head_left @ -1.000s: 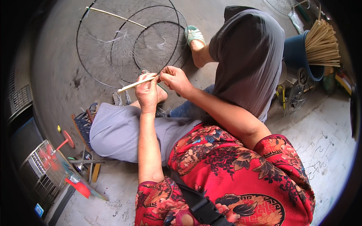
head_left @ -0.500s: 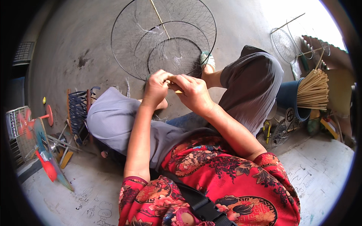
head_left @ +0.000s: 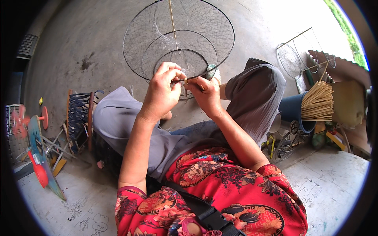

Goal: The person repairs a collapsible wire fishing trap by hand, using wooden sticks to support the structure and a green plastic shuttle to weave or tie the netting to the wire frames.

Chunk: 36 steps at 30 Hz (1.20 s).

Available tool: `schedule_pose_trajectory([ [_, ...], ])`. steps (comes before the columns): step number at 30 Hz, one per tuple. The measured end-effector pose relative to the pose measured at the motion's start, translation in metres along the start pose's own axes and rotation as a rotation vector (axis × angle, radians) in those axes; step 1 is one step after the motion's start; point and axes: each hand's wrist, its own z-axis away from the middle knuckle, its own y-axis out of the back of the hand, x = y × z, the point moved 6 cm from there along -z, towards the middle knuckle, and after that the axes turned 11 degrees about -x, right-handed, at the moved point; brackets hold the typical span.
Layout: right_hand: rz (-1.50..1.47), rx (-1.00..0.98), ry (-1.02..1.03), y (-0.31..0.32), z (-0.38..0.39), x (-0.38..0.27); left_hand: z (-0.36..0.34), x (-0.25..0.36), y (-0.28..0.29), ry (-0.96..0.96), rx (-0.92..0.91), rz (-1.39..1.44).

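Fingers [head_left: 173, 73] on net hoop [head_left: 234, 37], gry flr [head_left: 103, 39]

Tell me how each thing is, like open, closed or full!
Left hand: curled, fingertips near the pale stick.
Right hand: closed on the pale stick.
Pale stick: mostly hidden by fingers.
Round net: spread open.
Blue bucket: packed with sticks.
Black buckle: fastened.

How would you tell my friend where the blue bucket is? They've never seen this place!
Find the person's big, bent right knee, covered in grey cloth. Just to the right of it is the blue bucket. Unlike the see-through netted frame farther away, it has solid sides, and a thick bunch of thin, pale sticks pokes out of its top.
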Motion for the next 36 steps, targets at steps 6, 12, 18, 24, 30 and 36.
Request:
schedule_pose_trajectory([
  [6,-0.133,-0.057,-0.061,-0.001,0.008,0.013,0.003,-0.004,-0.011,0.044,0.049,0.01],
  [12,-0.157,0.268,0.097,0.103,-0.022,-0.109,0.005,0.028,-0.004,-0.105,0.194,-0.634],
  [18,-1.023,-0.361,0.018,0.016,-0.023,-0.095,0.007,-0.022,-0.02,0.332,0.133,0.317],
  [24,-1.058,-0.33,-0.229,-0.005,-0.002,-0.01,0.003,-0.049,-0.031,0.219,0.068,0.431],
  [30,-0.949,-0.216,-0.173,0.005,-0.007,0.004,-0.009,-0.048,-0.029,0.146,-0.027,0.412],
  [36,-0.901,-0.175,-0.18,0.022,-0.013,0.013,-0.019,-0.057,-0.034,0.215,0.041,0.498],
])
